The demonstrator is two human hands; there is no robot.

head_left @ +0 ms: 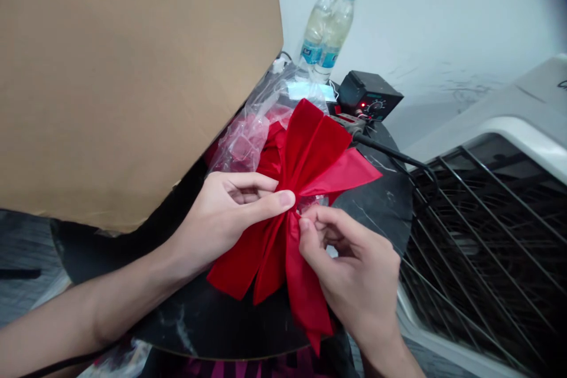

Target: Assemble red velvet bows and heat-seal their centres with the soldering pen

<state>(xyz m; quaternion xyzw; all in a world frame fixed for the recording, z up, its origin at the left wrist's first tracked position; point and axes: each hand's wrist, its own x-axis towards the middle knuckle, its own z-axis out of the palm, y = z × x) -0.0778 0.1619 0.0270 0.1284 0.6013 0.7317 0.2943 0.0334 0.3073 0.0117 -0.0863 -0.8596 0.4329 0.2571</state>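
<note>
A large red bow (305,147) of velvety ribbon is held over a round black marbled table, its loops and tails fanning out. My left hand (245,204) pinches the bow near its gathered centre, thumb lying on top. With thumb and forefinger, my right hand (349,254) grips the ribbon just below and right of that centre, by a tail hanging toward me. Behind the bow, a clear plastic bag (248,136) lies with more red material in or under it.
A big cardboard box (133,71) rises at the left. Two water bottles (330,29) stand at the back, near a black control box (370,96) with a lit red light. A black cable (394,155) runs right, toward a white-framed fan or heater grille (478,224). The round tabletop (221,325) ends close to me.
</note>
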